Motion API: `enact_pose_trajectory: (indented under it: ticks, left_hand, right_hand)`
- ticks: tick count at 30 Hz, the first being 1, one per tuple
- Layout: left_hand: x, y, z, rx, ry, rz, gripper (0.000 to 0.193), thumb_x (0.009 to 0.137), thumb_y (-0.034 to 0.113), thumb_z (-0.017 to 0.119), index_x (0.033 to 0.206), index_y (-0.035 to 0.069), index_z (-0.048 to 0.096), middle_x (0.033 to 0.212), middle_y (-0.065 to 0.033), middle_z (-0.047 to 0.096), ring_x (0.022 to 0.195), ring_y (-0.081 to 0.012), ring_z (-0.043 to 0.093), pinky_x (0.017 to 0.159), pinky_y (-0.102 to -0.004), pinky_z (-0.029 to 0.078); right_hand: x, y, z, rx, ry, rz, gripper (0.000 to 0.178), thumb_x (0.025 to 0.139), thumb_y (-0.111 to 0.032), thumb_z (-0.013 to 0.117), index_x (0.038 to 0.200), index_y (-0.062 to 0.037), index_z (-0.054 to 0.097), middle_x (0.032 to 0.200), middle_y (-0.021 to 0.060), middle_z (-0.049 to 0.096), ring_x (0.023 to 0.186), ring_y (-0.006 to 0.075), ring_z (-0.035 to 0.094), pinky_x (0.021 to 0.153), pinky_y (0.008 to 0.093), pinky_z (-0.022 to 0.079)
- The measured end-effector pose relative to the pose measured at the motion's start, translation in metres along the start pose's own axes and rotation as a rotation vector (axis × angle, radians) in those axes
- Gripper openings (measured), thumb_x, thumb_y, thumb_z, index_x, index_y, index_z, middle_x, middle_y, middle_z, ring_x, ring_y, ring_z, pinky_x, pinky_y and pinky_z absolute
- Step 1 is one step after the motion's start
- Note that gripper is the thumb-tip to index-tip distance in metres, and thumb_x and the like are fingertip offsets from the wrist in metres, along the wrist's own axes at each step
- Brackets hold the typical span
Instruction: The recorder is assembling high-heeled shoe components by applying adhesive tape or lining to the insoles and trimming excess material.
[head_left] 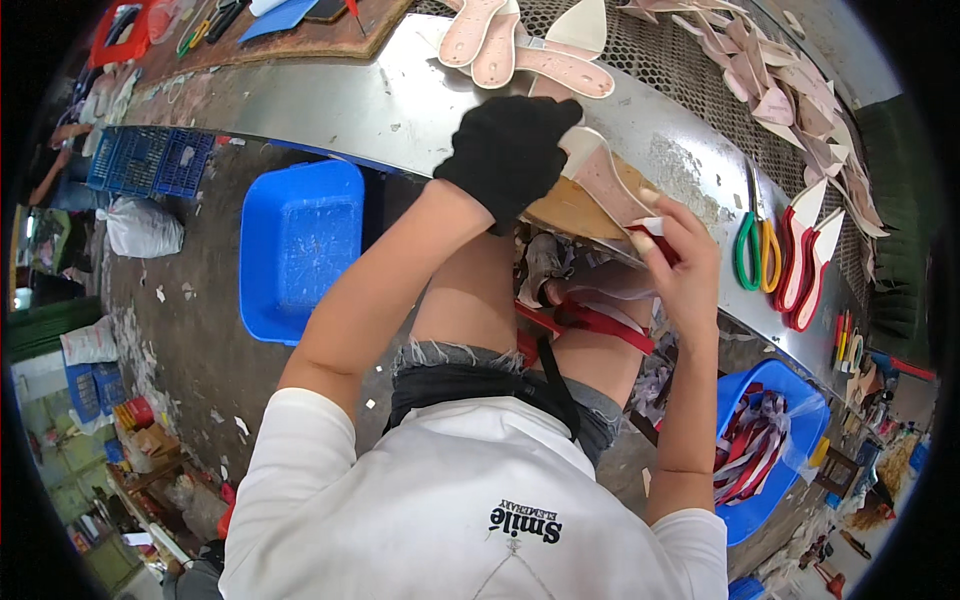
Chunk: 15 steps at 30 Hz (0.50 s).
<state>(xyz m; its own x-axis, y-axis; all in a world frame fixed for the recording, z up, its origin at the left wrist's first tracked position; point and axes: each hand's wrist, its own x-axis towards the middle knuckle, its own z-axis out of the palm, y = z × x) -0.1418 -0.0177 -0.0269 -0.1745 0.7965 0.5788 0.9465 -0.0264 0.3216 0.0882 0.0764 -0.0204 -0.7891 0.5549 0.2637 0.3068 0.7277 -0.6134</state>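
Note:
A pale pink shoe insole [612, 187] with a white rim lies slantwise between my hands, over a brown board [562, 207] at the table's front edge. My left hand [512, 150], in a black glove, is closed at its far left end; the glove hides the fingertips. At the near right end my bare right hand [682, 245] pinches the insole's tip together with a red strip [655, 232] that wraps it. Farther back, several similar pink insoles [570, 72] overlap on the metal table [400, 105]. Red-edged insoles [800, 250] lie to the right of my right hand.
Green- and orange-handled scissors [757, 240] lie beside the red-edged insoles. Loose pinkish pieces [790, 95] are heaped on a mesh surface at the back right. Below the table stand a blue tub [300, 250] on the left and a blue bin [765, 500] of red and white strips on the right.

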Motion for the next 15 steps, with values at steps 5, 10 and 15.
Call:
enact_pose_trajectory:
  ticks: [5, 10, 15]
  left_hand:
    - [-0.005, 0.002, 0.003, -0.124, 0.041, -0.076, 0.025, 0.072, 0.014, 0.065, 0.097, 0.008, 0.064, 0.083, -0.0127, 0.063, 0.075, -0.0306, 0.062, 0.067, -0.0408, 0.05]
    - [-0.005, 0.008, 0.003, -0.271, 0.139, -0.064, 0.022, 0.071, 0.01, 0.065, 0.093, 0.007, 0.065, 0.079, -0.0135, 0.061, 0.073, -0.0322, 0.061, 0.066, -0.0412, 0.049]
    - [-0.003, 0.007, 0.003, -0.247, 0.098, -0.079, 0.02, 0.071, 0.012, 0.066, 0.091, 0.007, 0.064, 0.079, -0.013, 0.063, 0.073, -0.0333, 0.062, 0.066, -0.0419, 0.049]
  right_hand:
    - [0.009, -0.02, -0.004, 0.614, 0.303, 0.298, 0.014, 0.086, -0.002, 0.062, 0.098, 0.0032, 0.066, 0.09, 0.0042, 0.066, 0.08, 0.0084, 0.059, 0.07, 0.0212, 0.045]
    - [0.04, -0.029, 0.013, 0.681, 0.134, 0.366, 0.012, 0.085, -0.004, 0.063, 0.095, 0.0022, 0.066, 0.084, 0.0019, 0.066, 0.073, 0.0058, 0.057, 0.064, 0.0207, 0.043]
    - [0.053, -0.016, 0.033, 0.54, 0.157, 0.3, 0.013, 0.082, -0.006, 0.068, 0.092, 0.0031, 0.065, 0.071, -0.0027, 0.056, 0.061, 0.0032, 0.046, 0.054, 0.0207, 0.036]
